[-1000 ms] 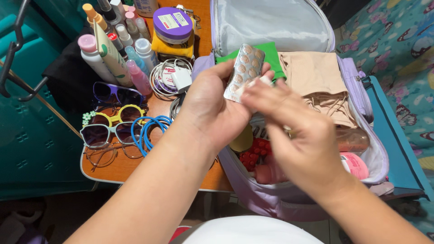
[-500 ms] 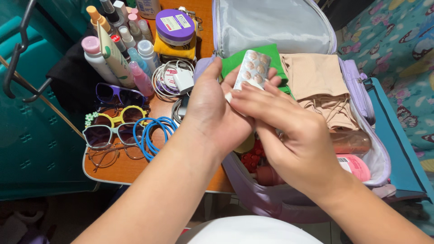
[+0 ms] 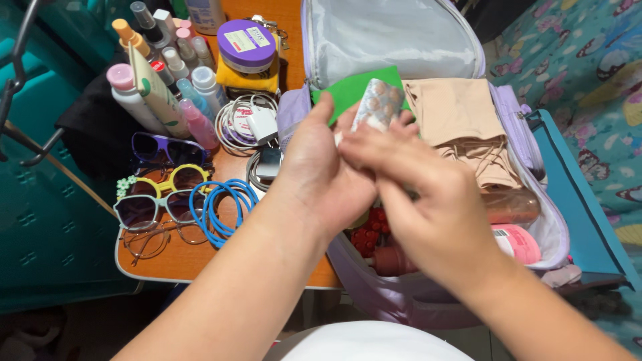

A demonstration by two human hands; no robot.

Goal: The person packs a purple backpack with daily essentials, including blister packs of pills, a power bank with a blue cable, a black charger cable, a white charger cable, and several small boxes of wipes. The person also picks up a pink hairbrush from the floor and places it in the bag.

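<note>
— What are the hands holding?
— Left hand (image 3: 321,174) and right hand (image 3: 428,200) both pinch a pill strip (image 3: 378,103) above the open lilac bag (image 3: 535,160).
— What's around?
— Sunglasses (image 3: 164,180), blue hair ties (image 3: 221,207), bottles (image 3: 157,80) on the table (image 3: 174,264); the hands hide part of the bag's inside.

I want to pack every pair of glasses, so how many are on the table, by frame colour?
Purple plastic sunglasses: 1
Yellow plastic sunglasses: 1
White flower-trimmed sunglasses: 1
Thin wire-framed clear glasses: 1
Total: 4
</note>
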